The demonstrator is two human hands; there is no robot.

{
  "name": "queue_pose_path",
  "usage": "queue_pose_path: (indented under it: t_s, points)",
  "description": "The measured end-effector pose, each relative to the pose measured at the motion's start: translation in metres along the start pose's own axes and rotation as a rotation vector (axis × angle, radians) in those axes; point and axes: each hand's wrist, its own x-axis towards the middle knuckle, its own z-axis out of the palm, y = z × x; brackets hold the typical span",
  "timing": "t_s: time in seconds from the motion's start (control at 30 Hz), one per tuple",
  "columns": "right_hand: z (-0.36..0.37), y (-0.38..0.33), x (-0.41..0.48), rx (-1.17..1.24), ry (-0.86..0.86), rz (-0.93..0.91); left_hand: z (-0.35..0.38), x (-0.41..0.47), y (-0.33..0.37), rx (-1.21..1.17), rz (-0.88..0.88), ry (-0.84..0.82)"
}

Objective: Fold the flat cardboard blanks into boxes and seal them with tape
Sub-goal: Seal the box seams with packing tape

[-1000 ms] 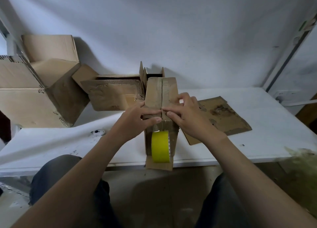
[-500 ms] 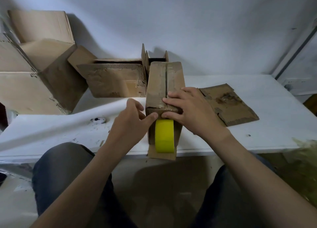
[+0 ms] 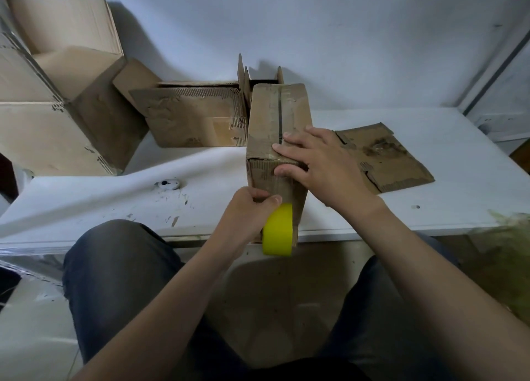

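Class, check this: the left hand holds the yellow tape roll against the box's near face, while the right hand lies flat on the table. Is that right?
Not quite. The head view shows the right hand pressing on the box, not the table. The left hand does hold the yellow tape roll against the near face.

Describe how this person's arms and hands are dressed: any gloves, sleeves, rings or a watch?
Both arms are bare as far as the picture shows: no sleeves on the forearms. The left hand and right hand wear no gloves, and no rings, watch or wristband show. Dark trousers cover the knees below.
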Motion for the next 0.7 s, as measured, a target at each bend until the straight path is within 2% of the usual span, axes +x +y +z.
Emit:
queue_pose_path:
  t_s: [0.13, 0.3, 0.47, 0.7]
  points:
    - [-0.002, -0.002, -0.001, -0.037, 0.003, -0.014, 0.005, -0.001, -0.001, 0.074, 0.065, -0.048]
    - [-0.001, -0.002, -0.002, -0.131, -0.080, -0.037, 0.002, 0.006, -0.003, -0.037, 0.082, -0.021]
    - [-0.015, -0.013, 0.013, -0.403, -0.147, -0.065, 0.003, 0.012, -0.001, -0.012, 0.064, -0.042]
    - [-0.022, -0.008, 0.079, -0.161, -0.388, 0.082, 0.003, 0.018, -0.003, -0.016, -0.002, -0.051]
